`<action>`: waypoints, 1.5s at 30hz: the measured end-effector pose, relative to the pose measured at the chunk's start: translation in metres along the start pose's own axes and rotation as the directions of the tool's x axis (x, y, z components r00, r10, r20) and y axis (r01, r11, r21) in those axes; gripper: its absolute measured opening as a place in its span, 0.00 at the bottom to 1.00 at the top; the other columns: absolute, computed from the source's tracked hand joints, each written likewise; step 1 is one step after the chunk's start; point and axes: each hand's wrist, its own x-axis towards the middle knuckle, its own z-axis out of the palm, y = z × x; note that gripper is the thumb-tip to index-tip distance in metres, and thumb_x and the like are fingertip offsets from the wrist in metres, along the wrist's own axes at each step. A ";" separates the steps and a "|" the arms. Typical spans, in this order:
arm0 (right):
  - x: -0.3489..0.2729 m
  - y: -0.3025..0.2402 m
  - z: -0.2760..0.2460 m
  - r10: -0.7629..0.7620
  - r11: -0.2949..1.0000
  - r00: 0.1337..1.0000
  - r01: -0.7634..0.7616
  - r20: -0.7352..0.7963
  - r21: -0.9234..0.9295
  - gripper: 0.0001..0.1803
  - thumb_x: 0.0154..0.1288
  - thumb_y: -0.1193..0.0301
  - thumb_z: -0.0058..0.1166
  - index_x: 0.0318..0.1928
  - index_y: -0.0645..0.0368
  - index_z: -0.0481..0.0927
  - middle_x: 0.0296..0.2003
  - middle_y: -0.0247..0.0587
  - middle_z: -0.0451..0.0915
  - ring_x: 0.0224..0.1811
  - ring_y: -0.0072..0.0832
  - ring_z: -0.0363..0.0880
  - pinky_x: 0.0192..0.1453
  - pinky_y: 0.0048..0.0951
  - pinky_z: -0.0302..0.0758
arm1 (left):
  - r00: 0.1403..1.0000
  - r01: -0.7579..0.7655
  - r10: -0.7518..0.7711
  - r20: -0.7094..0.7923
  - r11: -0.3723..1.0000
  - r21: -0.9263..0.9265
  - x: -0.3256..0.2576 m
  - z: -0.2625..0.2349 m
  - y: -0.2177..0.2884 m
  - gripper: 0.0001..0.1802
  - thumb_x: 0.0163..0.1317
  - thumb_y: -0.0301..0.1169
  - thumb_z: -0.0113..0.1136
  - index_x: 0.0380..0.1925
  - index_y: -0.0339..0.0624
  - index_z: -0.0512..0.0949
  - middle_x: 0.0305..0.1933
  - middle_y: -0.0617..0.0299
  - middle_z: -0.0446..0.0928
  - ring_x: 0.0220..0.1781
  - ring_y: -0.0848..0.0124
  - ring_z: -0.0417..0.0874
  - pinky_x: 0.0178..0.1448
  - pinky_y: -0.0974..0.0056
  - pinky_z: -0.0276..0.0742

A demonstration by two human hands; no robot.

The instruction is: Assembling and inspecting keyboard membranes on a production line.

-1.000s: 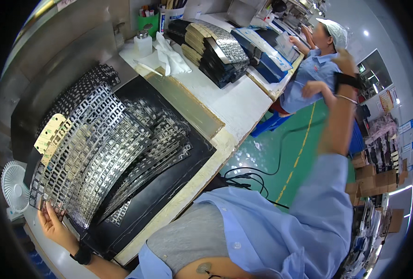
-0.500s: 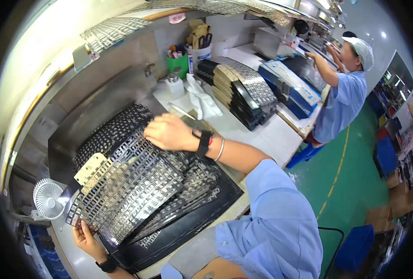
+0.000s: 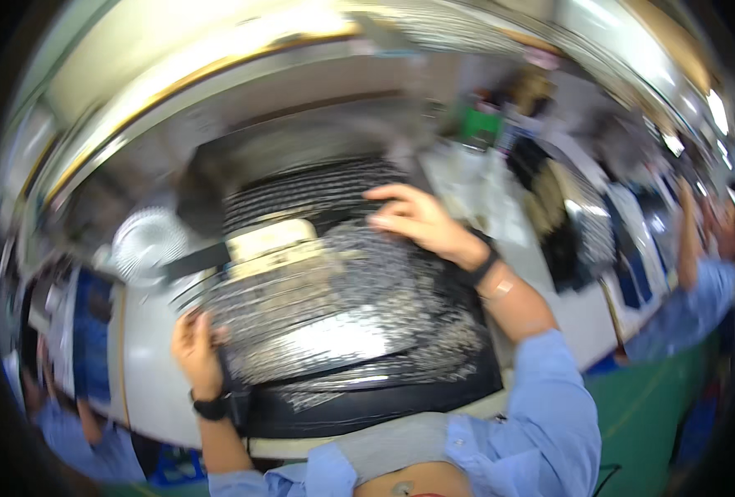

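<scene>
Perforated dark metal-looking sheets (image 3: 301,306) lie in an overlapping pile in front of me, smeared by motion. My left hand (image 3: 197,352) is at their left edge, its fingers closed on the corner of a perforated sheet. Over the far right part of the pile is my right hand (image 3: 425,224), open with thumb and forefinger apart and nothing between them. A cream-coloured board (image 3: 269,238) with rounded corners lies among the sheets at the far left. Behind it rests a stack of black perforated strips (image 3: 301,195). A black mat (image 3: 351,418) lies beneath the pile.
A white fan (image 3: 148,244) stands left of the pile. At the right are a green cup (image 3: 481,124) and a stack of dark and tan sheets (image 3: 562,211). A metal panel (image 3: 318,132) rises behind the pile. Blue-sleeved people (image 3: 686,302) are on both sides.
The view has swung left, bringing the pile to the middle. My right hand has opened and come off the sheets' far edge; my left stays at the left corner.
</scene>
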 end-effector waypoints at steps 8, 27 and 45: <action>-0.015 0.012 0.000 0.181 0.982 0.983 -0.182 -0.044 -0.042 0.10 0.63 0.72 0.54 0.44 0.62 0.75 0.31 0.32 0.77 0.29 0.14 0.74 0.28 0.15 0.71 | 0.988 0.155 -0.147 0.052 0.965 -0.210 0.003 -0.003 -0.002 0.10 0.65 0.25 0.50 0.45 0.35 0.71 0.39 0.58 0.78 0.29 0.72 0.81 0.32 0.69 0.81; -0.013 0.016 0.001 0.076 0.996 0.984 -0.083 -0.162 -0.031 0.07 0.65 0.74 0.50 0.42 0.62 0.72 0.30 0.32 0.78 0.26 0.15 0.77 0.20 0.11 0.70 | 0.970 0.194 -0.153 0.191 0.956 -0.219 0.006 -0.003 0.004 0.13 0.65 0.25 0.50 0.49 0.35 0.70 0.41 0.58 0.79 0.33 0.72 0.83 0.31 0.74 0.77; -0.020 0.012 -0.001 0.180 0.984 0.980 -0.178 -0.089 0.028 0.19 0.71 0.66 0.42 0.56 0.65 0.68 0.39 0.44 0.79 0.25 0.21 0.80 0.19 0.13 0.71 | 0.984 0.159 -0.136 0.118 0.965 -0.209 0.020 -0.008 -0.014 0.11 0.65 0.23 0.49 0.47 0.33 0.72 0.39 0.59 0.79 0.33 0.78 0.80 0.39 0.73 0.78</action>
